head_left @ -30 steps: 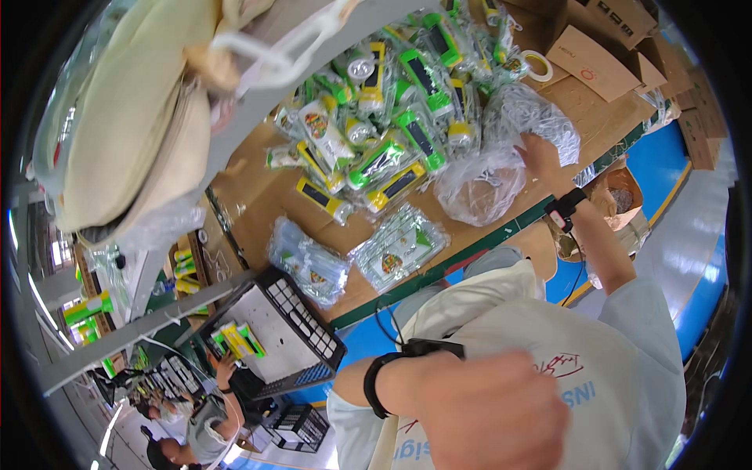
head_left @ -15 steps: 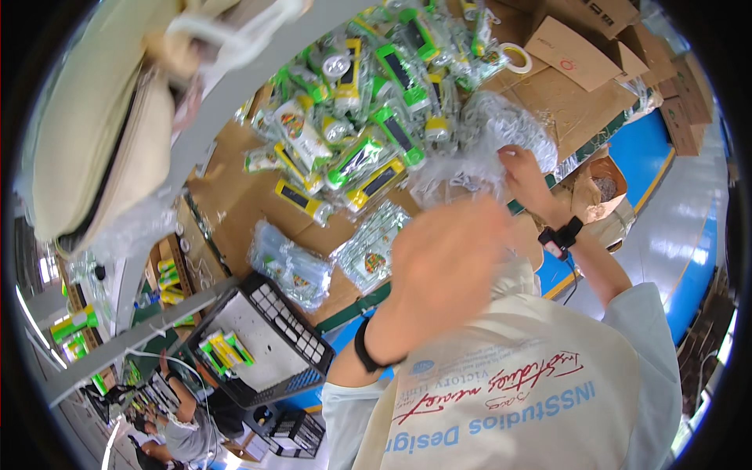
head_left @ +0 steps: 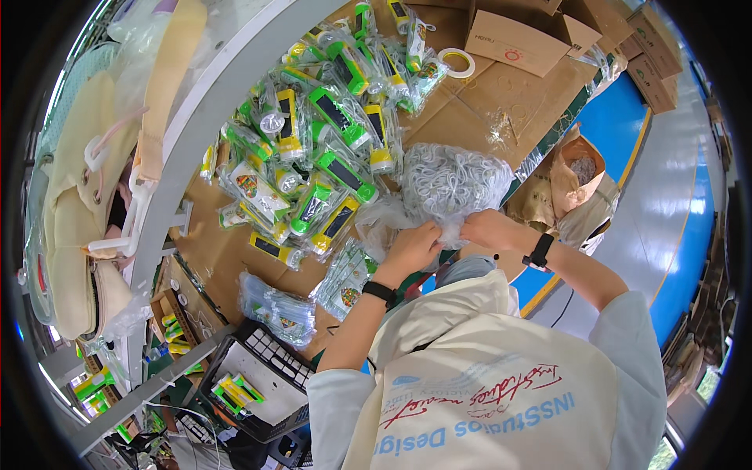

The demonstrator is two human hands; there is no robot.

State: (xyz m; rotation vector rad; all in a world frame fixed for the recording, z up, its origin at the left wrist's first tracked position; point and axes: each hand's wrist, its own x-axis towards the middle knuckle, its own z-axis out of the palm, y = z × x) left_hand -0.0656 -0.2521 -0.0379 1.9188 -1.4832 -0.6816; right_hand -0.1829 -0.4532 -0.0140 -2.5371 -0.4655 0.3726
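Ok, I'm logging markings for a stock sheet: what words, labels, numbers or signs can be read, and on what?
I won't copy out wording, but print shows here:
Apron: large blue and red lettering, upside down in the picture.
Open cardboard box: dark lettering, red round mark.
Stacked cartons: green marks, too small to read.
Flat plastic bags: coloured print, too small to read.
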